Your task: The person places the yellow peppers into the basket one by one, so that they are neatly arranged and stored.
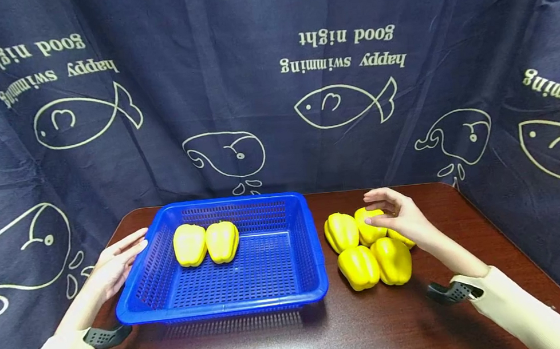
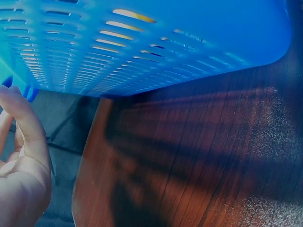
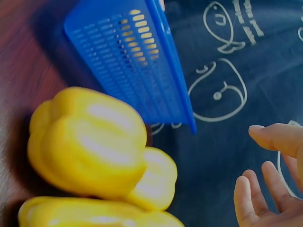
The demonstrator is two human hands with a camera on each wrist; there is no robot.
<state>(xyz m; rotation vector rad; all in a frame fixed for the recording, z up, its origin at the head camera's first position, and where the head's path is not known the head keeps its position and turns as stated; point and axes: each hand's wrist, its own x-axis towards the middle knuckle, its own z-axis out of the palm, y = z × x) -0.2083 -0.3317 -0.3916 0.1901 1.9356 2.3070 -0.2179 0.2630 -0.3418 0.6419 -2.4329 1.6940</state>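
Two yellow bell peppers (image 1: 206,244) lie side by side toward the left back of a blue plastic basket (image 1: 222,308). At the basket's left rim is my left hand (image 1: 116,265), its fingertips touching the edge; the left wrist view shows the hand (image 2: 23,156) beside the perforated wall. Several more yellow bell peppers (image 1: 359,268) are clustered on the table to the right of the basket. Above the back of this cluster hovers my right hand (image 1: 399,218), fingers loosely bent and thumb apart. The right wrist view shows nothing between that hand's fingers.
Everything stands on a dark reddish-brown table (image 1: 370,331). A dark blue curtain (image 1: 259,84) with fish drawings and lettering hangs behind and along both sides. Each wrist wears a black band (image 1: 451,292).
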